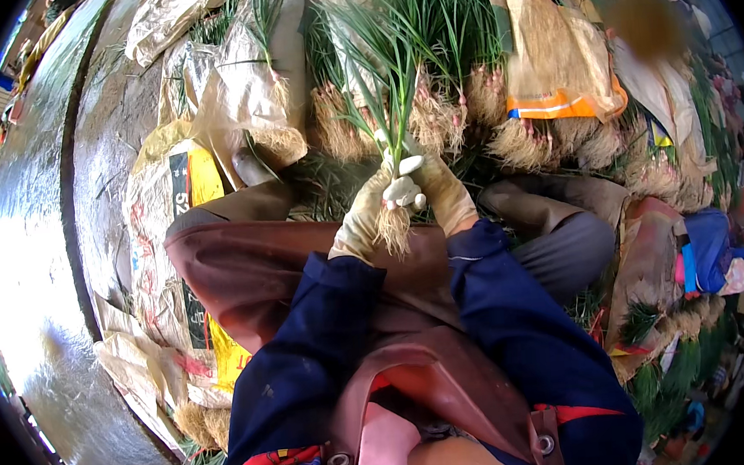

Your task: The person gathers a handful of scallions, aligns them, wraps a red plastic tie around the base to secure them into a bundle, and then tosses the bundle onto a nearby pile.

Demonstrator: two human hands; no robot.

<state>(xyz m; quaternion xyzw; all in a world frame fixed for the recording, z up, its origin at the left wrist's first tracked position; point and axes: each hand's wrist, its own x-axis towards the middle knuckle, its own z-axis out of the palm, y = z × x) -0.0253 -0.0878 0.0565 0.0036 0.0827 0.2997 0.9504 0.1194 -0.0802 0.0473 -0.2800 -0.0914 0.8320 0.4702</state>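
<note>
Shiny floor [41,197] well left of left hand [360,219]; it and right hand [445,193] clasp rooted green bunch [397,112]: probably light, bendy-leaved, best gripped at stems [395,141].

Wet, glossy grey floor [24,199] with a dark groove [69,195] at left, pale woven sacks [150,241] lying flat, a row of green-leaved bundles [462,42] with straw-coloured roots [434,127], loose green leaves [333,179] strewn nearer the middle.
</note>
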